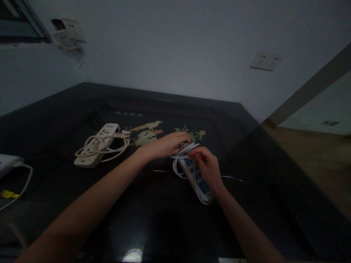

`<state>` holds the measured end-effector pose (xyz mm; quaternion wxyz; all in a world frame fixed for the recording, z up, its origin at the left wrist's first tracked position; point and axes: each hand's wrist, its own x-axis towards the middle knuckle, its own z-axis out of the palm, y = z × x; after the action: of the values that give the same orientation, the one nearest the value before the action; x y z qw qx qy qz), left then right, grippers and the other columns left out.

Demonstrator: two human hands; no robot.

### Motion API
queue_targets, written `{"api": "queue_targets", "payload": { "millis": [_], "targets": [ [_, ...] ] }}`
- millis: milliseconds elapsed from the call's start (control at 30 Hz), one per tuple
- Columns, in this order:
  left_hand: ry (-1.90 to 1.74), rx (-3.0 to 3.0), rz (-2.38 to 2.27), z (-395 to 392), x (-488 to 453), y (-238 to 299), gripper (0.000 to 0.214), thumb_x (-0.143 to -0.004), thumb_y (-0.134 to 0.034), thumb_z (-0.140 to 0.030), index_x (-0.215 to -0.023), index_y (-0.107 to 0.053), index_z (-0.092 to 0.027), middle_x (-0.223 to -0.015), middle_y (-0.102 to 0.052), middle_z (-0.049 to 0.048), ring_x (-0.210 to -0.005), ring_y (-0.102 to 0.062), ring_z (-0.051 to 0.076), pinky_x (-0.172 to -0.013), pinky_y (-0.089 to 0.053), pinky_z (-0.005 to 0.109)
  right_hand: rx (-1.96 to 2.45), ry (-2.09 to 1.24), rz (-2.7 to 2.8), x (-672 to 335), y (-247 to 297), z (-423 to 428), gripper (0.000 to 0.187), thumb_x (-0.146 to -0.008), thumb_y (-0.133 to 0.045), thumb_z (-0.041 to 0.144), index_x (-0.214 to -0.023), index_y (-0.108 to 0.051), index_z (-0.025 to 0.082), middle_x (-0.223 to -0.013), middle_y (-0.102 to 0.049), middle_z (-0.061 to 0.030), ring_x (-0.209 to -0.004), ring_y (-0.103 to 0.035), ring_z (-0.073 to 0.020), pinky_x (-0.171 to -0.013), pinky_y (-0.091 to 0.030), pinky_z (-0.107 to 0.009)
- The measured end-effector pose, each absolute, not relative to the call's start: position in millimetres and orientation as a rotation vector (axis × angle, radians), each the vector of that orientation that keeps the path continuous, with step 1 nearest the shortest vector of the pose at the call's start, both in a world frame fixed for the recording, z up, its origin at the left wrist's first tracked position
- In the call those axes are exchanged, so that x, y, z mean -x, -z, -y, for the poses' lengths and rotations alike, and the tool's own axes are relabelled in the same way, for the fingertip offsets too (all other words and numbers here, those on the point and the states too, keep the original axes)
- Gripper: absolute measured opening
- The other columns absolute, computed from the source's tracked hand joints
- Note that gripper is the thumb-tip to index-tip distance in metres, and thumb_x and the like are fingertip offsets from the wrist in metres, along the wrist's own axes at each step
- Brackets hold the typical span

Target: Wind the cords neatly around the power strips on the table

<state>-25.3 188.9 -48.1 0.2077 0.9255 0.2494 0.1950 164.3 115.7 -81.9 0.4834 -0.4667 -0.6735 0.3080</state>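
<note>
A power strip with blue sockets (203,187) lies at a slant on the dark tabletop, a white power cord (178,171) looped around it. My left hand (173,143) is closed over the cord at the strip's far end, where its fingers partly hide the loops. My right hand (208,166) pinches the same cord near that end, thumb and fingertips together, the palm above the right side of the strip. To the left lies a second, white power strip (89,156) with its cord coiled over it, touched by neither hand.
The glossy black table (131,204) bears a printed bird and flowers. At its left edge sit a white device (8,162) with a cable and a yellow tag (8,194). Wall sockets (264,60) are on the wall behind, and wooden floor (309,149) shows at right.
</note>
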Motion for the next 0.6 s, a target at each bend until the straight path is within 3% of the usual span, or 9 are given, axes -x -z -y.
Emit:
{"api": "queue_targets", "payload": {
  "millis": [133,267,333,433,600],
  "targets": [
    [-0.495,-2.6,-0.77,-188.6,22.3,48.3,0.027,-0.082,-0.054,-0.014,-0.108,-0.058,-0.021,-0.113,-0.063,0.0056,-0.107,-0.057,0.019,-0.093,-0.043,0.03,1.15,-0.812,1.591,-159.2,83.5,-117.4,0.012,-0.082,-0.051,0.017,-0.075,-0.061,0.021,-0.072,-0.063,-0.0015,-0.072,-0.062,-0.0173,-0.069,-0.048,-0.03],
    [-0.466,-2.655,-0.851,-185.9,21.7,47.9,0.032,-0.082,-0.055,-0.016,-0.113,-0.058,-0.023,-0.121,-0.061,0.0047,-0.114,-0.055,0.02,-0.095,-0.041,0.032,1.176,-0.897,1.458,-155.5,84.3,-118.4,0.007,-0.078,-0.056,0.022,-0.072,-0.06,0.021,-0.071,-0.065,-0.0014,-0.071,-0.064,-0.0184,-0.069,-0.051,-0.032],
    [-0.458,-2.677,-0.843,-183.8,22.5,46.5,0.035,-0.083,-0.053,-0.017,-0.118,-0.056,-0.024,-0.126,-0.058,0.0051,-0.116,-0.053,0.021,-0.096,-0.041,0.032,1.175,-0.92,1.438,-158.2,80.2,-118.9,0.003,-0.076,-0.061,0.023,-0.077,-0.058,0.021,-0.076,-0.067,-0.0016,-0.074,-0.066,-0.0187,-0.07,-0.051,-0.032],
    [-0.453,-2.713,-0.823,-181.1,24.5,44.7,0.035,-0.087,-0.05,-0.02,-0.121,-0.052,-0.023,-0.127,-0.056,0.0068,-0.115,-0.053,0.021,-0.094,-0.042,0.033,1.213,-0.896,1.436,-170.7,72.5,-121.8,0.02,-0.075,-0.063,0.026,-0.093,-0.055,0.022,-0.082,-0.068,-0.0026,-0.076,-0.066,-0.0184,-0.065,-0.051,-0.029],
    [-0.488,-2.742,-0.798,-181.7,25.9,47.3,0.031,-0.087,-0.049,-0.019,-0.117,-0.051,-0.019,-0.123,-0.058,0.0091,-0.116,-0.052,0.021,-0.098,-0.039,0.033,1.342,-0.831,1.574,-191.6,75.7,-127.4,0.02,-0.082,-0.058,0.032,-0.098,-0.058,0.02,-0.083,-0.066,-0.0052,-0.078,-0.065,-0.0192,-0.066,-0.052,-0.032]
  ]
}}
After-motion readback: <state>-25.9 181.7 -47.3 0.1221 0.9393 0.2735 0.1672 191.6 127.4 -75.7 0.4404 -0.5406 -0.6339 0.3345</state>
